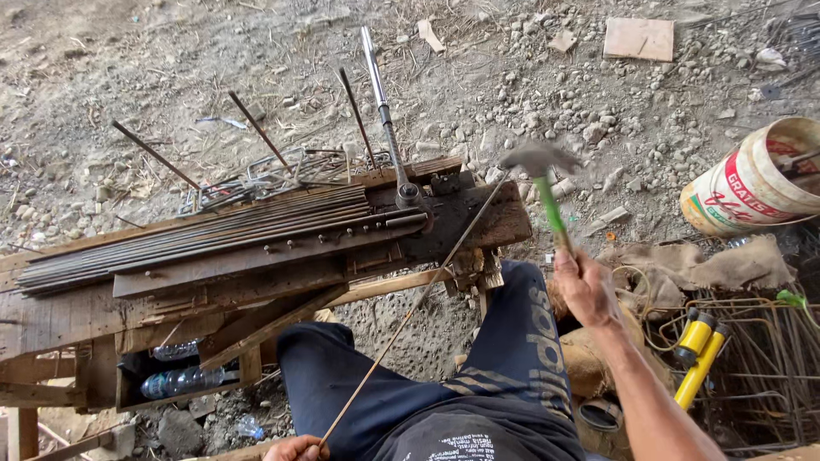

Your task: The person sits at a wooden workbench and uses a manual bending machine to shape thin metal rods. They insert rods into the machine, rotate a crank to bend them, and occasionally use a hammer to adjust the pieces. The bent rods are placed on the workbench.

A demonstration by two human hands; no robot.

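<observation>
The left hand (295,447) pinches the near end of a thin steel rod (410,312) running up to the wooden bench (77,316). The right hand (583,286) grips a green-handled hammer (542,183), raised above the bench's far end.

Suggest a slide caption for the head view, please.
Right hand raises a hammer while left hand steadies a thin rod on the bench.

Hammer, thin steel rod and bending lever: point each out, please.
hammer (536,160), head view, on its blurred metal head.
thin steel rod (410,312), head view, mid-length over the lap.
bending lever (382,107), head view, on its shaft.
</observation>
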